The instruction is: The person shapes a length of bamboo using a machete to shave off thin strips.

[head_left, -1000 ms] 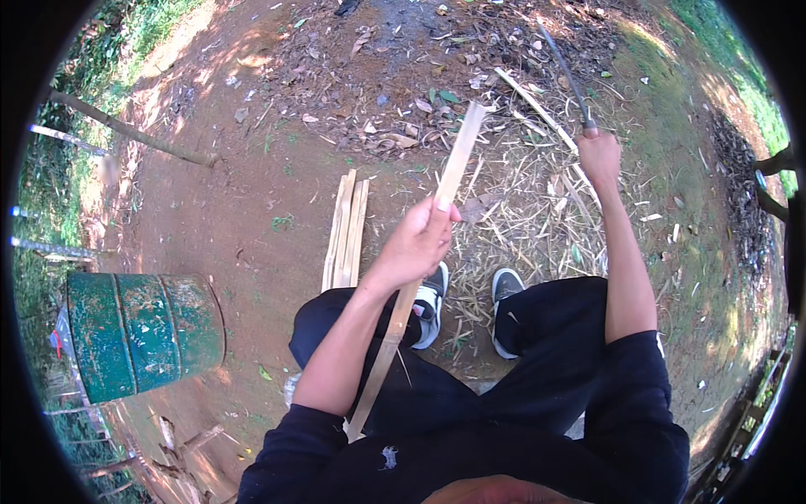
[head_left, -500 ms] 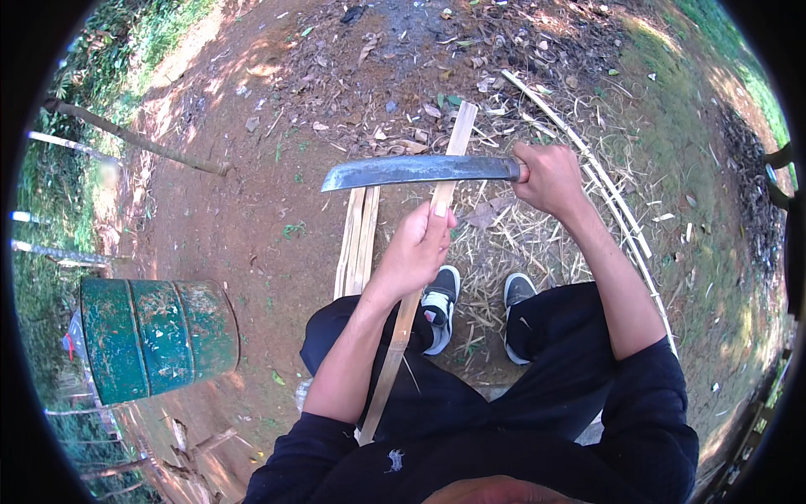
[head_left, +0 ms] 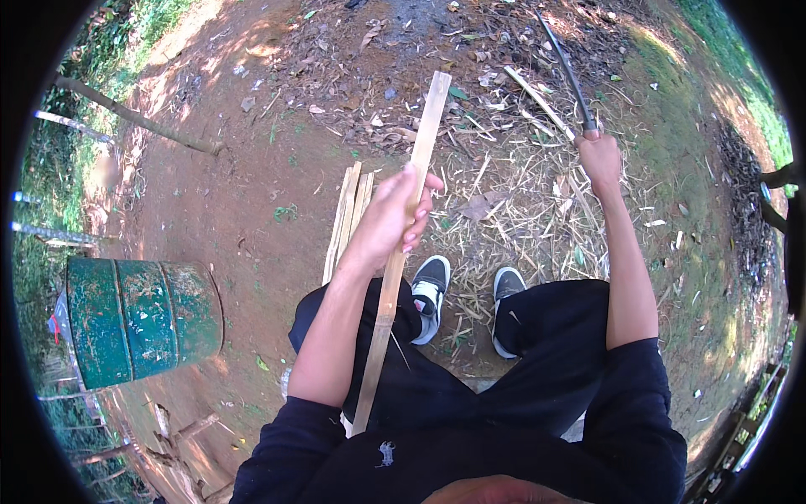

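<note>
My left hand point(head_left: 392, 210) is closed around a long flat bamboo strip point(head_left: 429, 126) near its middle. The strip slants from over my lap up and away, with a node low on it and its far end free. Out to the right, my right hand point(head_left: 599, 160) grips the handle of a machete point(head_left: 568, 71). Its dark blade points away from me, seen nearly edge-on, well apart from the strip. Beside my left hand, several more bamboo strips point(head_left: 342, 220) lie in a bundle on the ground, partly hidden by my arm and leg.
Pale shavings point(head_left: 533, 227) litter the dirt in front of my shoes point(head_left: 430, 294). A thin bamboo length point(head_left: 540, 102) lies near my right hand. A green metal drum point(head_left: 144, 319) is at the left, with a branch point(head_left: 138, 126) beyond it. Dry leaves cover the far ground.
My right hand has swung the machete off the strip, out to the right and away, turning the blade from crosswise to pointing forward. The strip has shifted slightly left in my left hand.
</note>
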Available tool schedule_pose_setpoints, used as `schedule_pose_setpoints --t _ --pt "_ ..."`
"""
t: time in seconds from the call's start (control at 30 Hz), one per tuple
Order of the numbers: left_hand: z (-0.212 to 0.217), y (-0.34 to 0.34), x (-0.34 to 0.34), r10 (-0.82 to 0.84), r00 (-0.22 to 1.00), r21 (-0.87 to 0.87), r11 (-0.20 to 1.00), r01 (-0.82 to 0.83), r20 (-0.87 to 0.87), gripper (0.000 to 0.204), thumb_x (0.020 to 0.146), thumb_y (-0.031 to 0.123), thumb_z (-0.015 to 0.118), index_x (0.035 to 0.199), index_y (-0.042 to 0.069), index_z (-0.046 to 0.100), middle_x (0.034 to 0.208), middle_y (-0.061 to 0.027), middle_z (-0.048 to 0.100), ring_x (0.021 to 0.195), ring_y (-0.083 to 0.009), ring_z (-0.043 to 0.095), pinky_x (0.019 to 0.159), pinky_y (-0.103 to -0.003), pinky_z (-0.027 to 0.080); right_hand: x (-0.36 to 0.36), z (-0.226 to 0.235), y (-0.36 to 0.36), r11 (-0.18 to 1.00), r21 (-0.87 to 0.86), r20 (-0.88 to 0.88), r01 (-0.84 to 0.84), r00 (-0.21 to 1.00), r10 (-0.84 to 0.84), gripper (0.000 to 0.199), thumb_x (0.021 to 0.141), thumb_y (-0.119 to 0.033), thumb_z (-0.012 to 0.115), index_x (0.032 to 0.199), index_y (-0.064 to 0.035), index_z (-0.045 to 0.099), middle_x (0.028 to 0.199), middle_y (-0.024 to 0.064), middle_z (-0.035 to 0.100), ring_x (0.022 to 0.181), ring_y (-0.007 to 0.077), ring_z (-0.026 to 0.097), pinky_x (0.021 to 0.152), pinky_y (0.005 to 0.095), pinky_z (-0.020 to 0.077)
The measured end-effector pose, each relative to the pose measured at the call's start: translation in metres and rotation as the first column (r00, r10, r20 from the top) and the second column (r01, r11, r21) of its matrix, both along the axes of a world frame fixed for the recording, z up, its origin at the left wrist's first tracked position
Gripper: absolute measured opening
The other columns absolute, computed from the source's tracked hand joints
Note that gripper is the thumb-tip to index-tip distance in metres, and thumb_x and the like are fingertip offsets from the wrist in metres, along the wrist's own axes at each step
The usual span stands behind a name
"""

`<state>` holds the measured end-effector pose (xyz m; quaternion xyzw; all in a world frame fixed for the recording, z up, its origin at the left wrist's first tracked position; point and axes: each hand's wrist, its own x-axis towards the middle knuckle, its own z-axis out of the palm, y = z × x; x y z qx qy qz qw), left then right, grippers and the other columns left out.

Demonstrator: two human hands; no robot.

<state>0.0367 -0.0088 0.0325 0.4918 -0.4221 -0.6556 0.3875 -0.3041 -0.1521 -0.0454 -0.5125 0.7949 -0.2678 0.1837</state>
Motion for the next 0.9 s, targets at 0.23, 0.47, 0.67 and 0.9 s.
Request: schedule_pose_setpoints --t 0.23,0.47,0.67,0.9 --pt "-0.003 0.002 -0.007 -0.063 0.985 0.044 0.996 0.071 -0.164 0.055 0.108 0.040 0.021 0.126 0.000 0.054 0.070 0.0026 0.050 0.045 -0.0042 0.042 0.039 -0.019 0.040 0.065 0.041 0.043 0.938 -0.185 0.154 -0.291 0.935 0.321 0.017 0.080 -0.019 0.065 0.077 -0.0031 0.068 0.061 0.0129 0.062 0.056 0.0228 0.063 0.060 0.0381 0.0487" --pt "-0.003 0.002 -0.013 -0.088 0.963 0.070 0.992 0.109 -0.256 0.044 0.108 0.033 0.028 0.127 0.000 0.052 0.083 -0.0020 0.055 0.057 -0.0068 0.050 0.046 -0.022 0.043 0.094 0.039 0.068 0.655 -0.370 -0.180 -0.659 0.742 0.646 0.010 0.072 -0.012 0.065 0.067 -0.0055 0.059 0.053 0.0119 0.056 0.048 0.0300 0.059 0.051 0.0413 0.0456" --pt "-0.010 0.009 -0.025 -0.095 0.981 -0.087 0.990 0.111 0.167 0.027 0.108 0.029 0.037 0.108 0.004 0.049 0.081 0.0001 0.049 0.054 -0.0045 0.045 0.044 -0.021 0.039 0.116 0.037 0.085 0.591 -0.367 -0.219 -0.718 0.685 0.695 0.011 0.067 -0.011 0.065 0.065 -0.0051 0.056 0.056 0.0145 0.058 0.052 0.0356 0.059 0.051 0.0438 0.0465" --pt "-0.032 0.015 -0.029 -0.015 0.963 -0.243 0.967 0.082 0.268 0.031 0.109 0.031 0.035 0.097 0.006 0.048 0.068 0.0063 0.040 0.051 -0.0015 0.037 0.042 -0.021 0.030 0.106 0.031 0.069 0.552 -0.285 -0.390 -0.784 0.621 0.680 0.013 0.066 -0.014 0.065 0.068 -0.0111 0.053 0.058 0.0089 0.059 0.053 0.0307 0.062 0.054 0.0447 0.0502"
